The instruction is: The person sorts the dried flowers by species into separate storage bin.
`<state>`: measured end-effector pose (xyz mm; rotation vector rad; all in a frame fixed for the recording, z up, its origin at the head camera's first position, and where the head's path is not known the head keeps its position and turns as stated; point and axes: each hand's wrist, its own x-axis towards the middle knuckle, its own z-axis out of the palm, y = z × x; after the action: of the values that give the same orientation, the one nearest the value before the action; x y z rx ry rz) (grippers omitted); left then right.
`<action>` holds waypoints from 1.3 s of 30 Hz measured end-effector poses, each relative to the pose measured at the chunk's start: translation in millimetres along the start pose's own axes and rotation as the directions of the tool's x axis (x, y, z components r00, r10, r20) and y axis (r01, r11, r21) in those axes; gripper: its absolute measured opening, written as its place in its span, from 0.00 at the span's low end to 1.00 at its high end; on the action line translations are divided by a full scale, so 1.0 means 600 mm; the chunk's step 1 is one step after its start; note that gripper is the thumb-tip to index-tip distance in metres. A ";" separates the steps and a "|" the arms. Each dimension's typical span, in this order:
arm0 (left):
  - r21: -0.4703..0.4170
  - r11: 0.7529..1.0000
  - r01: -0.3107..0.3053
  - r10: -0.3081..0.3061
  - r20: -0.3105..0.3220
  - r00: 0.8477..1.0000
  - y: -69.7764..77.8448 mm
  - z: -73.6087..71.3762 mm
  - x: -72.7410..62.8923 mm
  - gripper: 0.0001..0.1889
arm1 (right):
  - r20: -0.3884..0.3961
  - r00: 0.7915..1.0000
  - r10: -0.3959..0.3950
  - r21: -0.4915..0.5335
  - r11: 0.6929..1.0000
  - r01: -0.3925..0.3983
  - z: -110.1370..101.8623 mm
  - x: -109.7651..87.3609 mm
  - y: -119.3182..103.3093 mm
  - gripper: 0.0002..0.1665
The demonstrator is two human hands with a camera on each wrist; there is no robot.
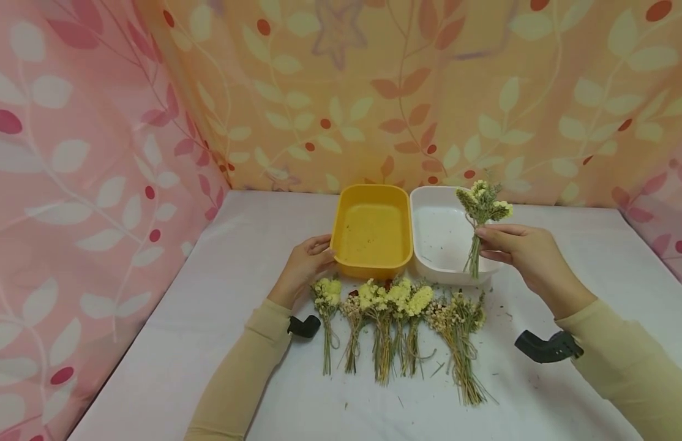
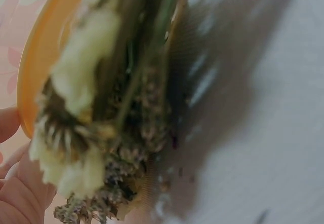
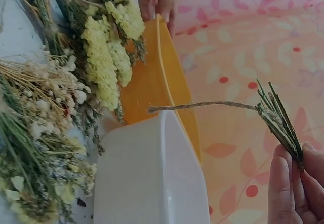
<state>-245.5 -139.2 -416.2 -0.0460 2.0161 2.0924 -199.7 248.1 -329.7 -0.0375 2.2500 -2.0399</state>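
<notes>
My right hand point(image 1: 525, 248) pinches a small bunch of dried flowers point(image 1: 482, 205) by its stems, upright with pale yellow heads on top, over the right side of the white tub point(image 1: 429, 266). In the right wrist view a loose end of twine point(image 3: 212, 104) sticks out from the stems point(image 3: 278, 117) above the fingertips. At the near left corner of the yellow tub point(image 1: 372, 268), my left hand point(image 1: 308, 263) holds the rim between thumb and fingers. Flower heads point(image 2: 83, 77) close to the left wrist camera hide part of that tub.
Several tied bunches of dried flowers point(image 1: 382, 331) lie in a row in front of the tubs, heads toward them. Stem scraps point(image 1: 437, 369) are scattered over the white tabletop point(image 1: 297, 392). A patterned cloth point(image 1: 363, 92) hangs behind the tubs, a pink one point(image 1: 71, 202) at the left.
</notes>
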 end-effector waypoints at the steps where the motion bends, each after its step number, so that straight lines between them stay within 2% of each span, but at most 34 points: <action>1: -0.005 1.000 0.008 -0.008 -0.005 1.000 0.000 0.000 0.000 0.27 | 0.002 1.000 0.000 0.008 1.000 0.000 0.001 0.005 -0.001 0.05; 4: -0.019 1.000 0.022 -0.022 -0.011 1.000 0.000 0.000 -0.001 0.27 | 0.008 1.000 0.003 0.037 0.999 -0.004 0.002 0.016 -0.005 0.04; 11: 0.007 1.000 -0.007 0.007 0.004 1.000 0.000 -0.001 0.000 0.27 | -0.006 1.000 0.011 0.067 0.998 -0.010 0.003 0.042 -0.013 0.03; 18: 0.006 1.000 -0.001 0.001 0.001 1.000 0.000 -0.002 0.000 0.27 | -0.008 1.000 0.009 0.123 0.992 -0.007 0.003 0.068 -0.017 0.02; 21: 0.005 1.000 -0.001 0.001 0.004 1.000 -0.001 -0.002 0.001 0.27 | -0.007 1.000 0.020 0.175 0.984 -0.019 0.003 0.077 -0.017 0.04; 25: 0.011 1.000 -0.002 0.002 0.003 1.000 -0.001 -0.001 0.002 0.27 | -0.016 0.999 0.040 0.189 0.981 -0.036 0.005 0.089 -0.011 0.07; 35: 0.011 1.000 -0.008 0.008 0.016 1.000 -0.001 0.000 0.002 0.27 | -0.051 0.996 0.068 0.115 0.991 -0.062 0.014 0.122 0.019 0.11; 39: 0.025 1.000 -0.010 0.010 0.009 1.000 -0.002 -0.001 0.001 0.27 | -0.064 0.994 0.091 0.043 0.995 -0.088 0.022 0.133 0.026 0.12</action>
<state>-245.8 -140.0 -417.4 -0.0229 2.0408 2.0697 -276.9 229.6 -351.3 0.1331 2.2038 -2.0680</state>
